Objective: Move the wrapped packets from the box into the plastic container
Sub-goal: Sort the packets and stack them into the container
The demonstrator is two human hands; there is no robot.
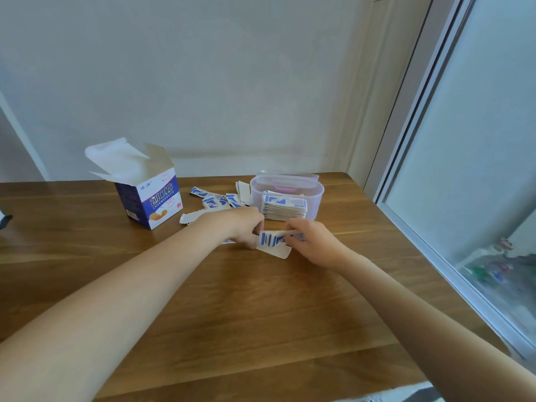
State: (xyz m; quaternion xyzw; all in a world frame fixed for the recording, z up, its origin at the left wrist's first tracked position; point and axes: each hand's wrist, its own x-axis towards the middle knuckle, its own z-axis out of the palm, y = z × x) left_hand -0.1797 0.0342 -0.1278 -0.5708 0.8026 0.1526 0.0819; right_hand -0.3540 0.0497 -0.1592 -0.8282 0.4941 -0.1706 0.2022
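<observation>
Both hands (245,226) (311,242) pinch packets (271,238); plastic container (316,195) holds a stack (284,207).

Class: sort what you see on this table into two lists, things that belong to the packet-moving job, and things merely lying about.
Job:
open blue-and-white cardboard box
clear plastic container
stacked packets inside it
blue-striped packets held by left hand and right hand
loose packets on the wooden table

Lying about:
dark object at table's left edge
</observation>
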